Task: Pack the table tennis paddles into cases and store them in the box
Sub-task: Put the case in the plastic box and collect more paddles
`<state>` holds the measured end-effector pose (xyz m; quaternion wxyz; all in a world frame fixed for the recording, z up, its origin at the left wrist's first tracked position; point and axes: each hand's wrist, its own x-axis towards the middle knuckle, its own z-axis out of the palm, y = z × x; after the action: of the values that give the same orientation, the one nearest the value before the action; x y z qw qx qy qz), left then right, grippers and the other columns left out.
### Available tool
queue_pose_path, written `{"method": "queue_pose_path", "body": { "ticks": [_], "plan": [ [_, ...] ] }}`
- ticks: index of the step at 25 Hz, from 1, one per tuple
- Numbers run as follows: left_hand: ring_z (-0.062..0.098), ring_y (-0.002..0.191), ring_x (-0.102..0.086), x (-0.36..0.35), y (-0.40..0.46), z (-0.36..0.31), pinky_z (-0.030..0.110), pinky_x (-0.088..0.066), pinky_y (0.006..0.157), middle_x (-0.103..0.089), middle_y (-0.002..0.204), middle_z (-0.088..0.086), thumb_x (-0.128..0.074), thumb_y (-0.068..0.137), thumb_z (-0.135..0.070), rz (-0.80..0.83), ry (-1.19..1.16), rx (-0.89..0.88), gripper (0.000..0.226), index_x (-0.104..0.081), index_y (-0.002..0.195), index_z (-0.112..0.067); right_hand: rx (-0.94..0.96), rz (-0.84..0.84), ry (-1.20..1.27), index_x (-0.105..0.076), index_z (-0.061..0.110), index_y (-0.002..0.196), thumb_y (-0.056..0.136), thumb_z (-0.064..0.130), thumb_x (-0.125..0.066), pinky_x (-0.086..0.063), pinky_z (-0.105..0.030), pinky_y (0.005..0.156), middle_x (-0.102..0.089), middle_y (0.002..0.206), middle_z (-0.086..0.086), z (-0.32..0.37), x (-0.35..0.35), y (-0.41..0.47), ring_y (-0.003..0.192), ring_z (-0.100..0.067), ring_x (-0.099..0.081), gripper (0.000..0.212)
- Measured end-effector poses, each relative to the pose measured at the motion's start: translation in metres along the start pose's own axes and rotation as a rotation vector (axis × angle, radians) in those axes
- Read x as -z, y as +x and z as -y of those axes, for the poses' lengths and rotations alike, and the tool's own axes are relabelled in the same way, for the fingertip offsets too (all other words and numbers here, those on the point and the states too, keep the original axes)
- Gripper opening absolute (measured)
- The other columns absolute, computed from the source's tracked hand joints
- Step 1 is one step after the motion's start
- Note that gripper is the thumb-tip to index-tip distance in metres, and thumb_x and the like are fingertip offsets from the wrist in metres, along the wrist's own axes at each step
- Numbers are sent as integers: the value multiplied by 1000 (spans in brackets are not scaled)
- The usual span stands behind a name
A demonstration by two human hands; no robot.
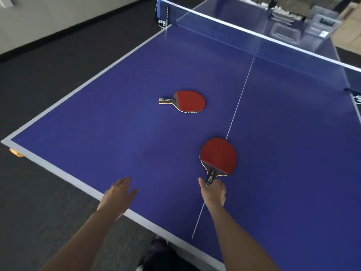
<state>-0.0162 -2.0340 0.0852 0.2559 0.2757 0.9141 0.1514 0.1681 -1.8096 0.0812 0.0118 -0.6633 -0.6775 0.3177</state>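
Two red-faced paddles are on the blue table tennis table [97,124]. My right hand [214,190] is closed around the short dark handle of the near paddle [218,155], whose round blade points away from me beside the white centre line. The far paddle [188,100] lies flat in the middle of my half, handle pointing left. My left hand [119,192] hovers over the table's near edge with fingers spread and nothing in it. No case or storage box can be made out for certain.
The net [254,36] crosses the table at the back. Beyond it stand a ball machine and grey boxes [289,22]. An orange ball [16,152] lies on the dark floor by the table's left corner. Cardboard boxes [349,32] sit at far right.
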Motion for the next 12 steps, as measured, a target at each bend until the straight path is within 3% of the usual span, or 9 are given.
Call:
{"method": "queue_pose_path", "body": {
  "ticks": [3,5,8,12],
  "plan": [
    [27,129,-47,7,36,-9,42,-39,105,-45,145,5,-52,95,-39,-15,-4,-25,54,-40,143,-17,-89,-43,26,-48,0,119,84,45,-66,-46,-45,91,-55,120,-15,10,-8,16,115,-32,-51,60],
    [28,128,-49,13,56,-14,43,-40,104,-47,143,6,-53,95,-37,-15,-23,-50,53,-42,142,-15,-132,-24,75,-48,1,113,83,36,-68,-50,-41,78,-59,109,-13,12,-8,22,97,-30,-57,51],
    [28,125,-51,25,87,-27,42,-44,101,-47,142,6,-53,96,-33,-3,-52,-85,52,-41,142,-14,-206,-4,99,-54,8,96,78,35,-65,-44,-31,60,-58,79,-2,19,-6,29,68,-20,-54,34],
    [27,126,-48,47,154,-54,44,-45,98,-43,142,5,-57,94,-28,-21,-68,-181,55,-38,143,-12,-237,-63,269,-56,11,76,77,30,-60,-36,-25,48,-59,65,1,42,-16,27,58,-14,-53,19]
  ]
}}
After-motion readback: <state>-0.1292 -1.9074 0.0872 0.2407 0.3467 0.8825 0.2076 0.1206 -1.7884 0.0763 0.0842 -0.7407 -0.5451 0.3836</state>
